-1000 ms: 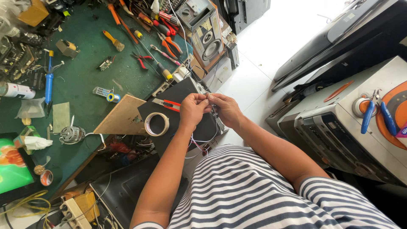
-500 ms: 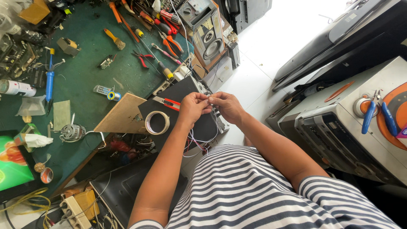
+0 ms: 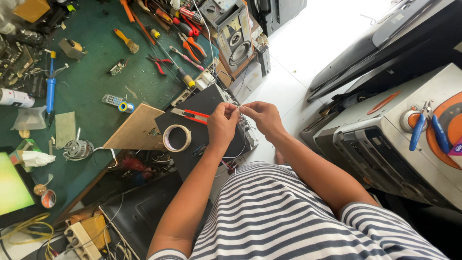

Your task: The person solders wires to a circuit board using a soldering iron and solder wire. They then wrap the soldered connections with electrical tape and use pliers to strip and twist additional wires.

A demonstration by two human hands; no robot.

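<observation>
A thin wire (image 3: 239, 109) is pinched between the fingertips of the left hand (image 3: 222, 126) and the right hand (image 3: 262, 118), both grips closed on it, the two hands almost touching above the near edge of a black device (image 3: 202, 103) that lies at the rim of the green desk (image 3: 96, 77). More loose wires (image 3: 231, 162) are seen hanging below the hands, toward the striped shirt (image 3: 293, 216). The step in hand is judged to be the joining or twisting of wire ends; what follows would seem to call for a steady pinch on both sides and a small, controlled turn of the fingertips, since the strand is fine and easily dropped.

On the black device a roll of tape (image 3: 176, 138) is laid flat, and just beside it a red-handled cutter (image 3: 195, 115). A wooden board (image 3: 134, 129) is propped against the device's far side. Screwdrivers and pliers (image 3: 161, 61) are scattered across the desk, with a small fan motor (image 3: 77, 149) near its front edge.

Few containers are in view. A small round tin (image 3: 48, 198) is seen at the lower left, its contents too small to be told. A grey machine (image 3: 385, 139) at the right carries blue-handled pliers (image 3: 428, 126) on its top.
</observation>
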